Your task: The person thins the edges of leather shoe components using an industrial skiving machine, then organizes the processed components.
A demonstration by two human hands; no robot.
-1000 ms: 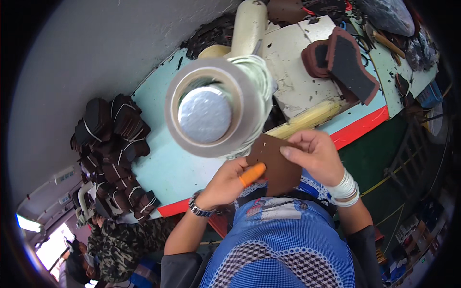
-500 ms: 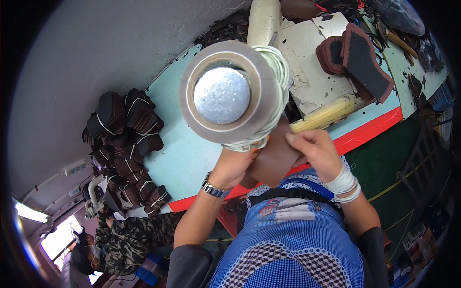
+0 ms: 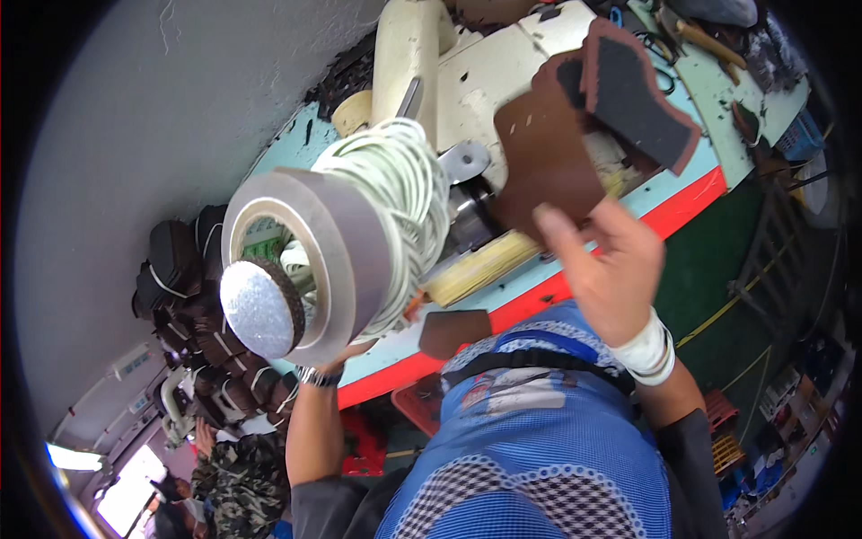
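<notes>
My right hand (image 3: 615, 269), slightly blurred, is closed on the lower edge of a curved brown sheet piece (image 3: 548, 162), thumb on top. The piece hangs over the sewing machine's bed, overlapping a stack of brown-edged dark pads (image 3: 633, 99). My left hand (image 3: 346, 353) is mostly hidden behind a large tape roll (image 3: 359, 234) and a bundle of pale cord (image 3: 404, 207), so its fingers do not show. A second brown piece (image 3: 456, 332) juts over the table's red edge, right of that hand; whether the hand touches it is hidden.
The cream machine arm (image 3: 409, 67) rises at the back, beside a yellow-wrapped bar (image 3: 480, 269). Tied bundles of dark brown pieces (image 3: 211, 337) pile up at left. A co-worker in camouflage (image 3: 242, 481) is at lower left. A wooden-handled tool (image 3: 709, 45) lies far right.
My hands have parted. The right has lifted a brown piece up and away toward the stacked pads; the left has moved left behind the tape roll. The view has shifted.
</notes>
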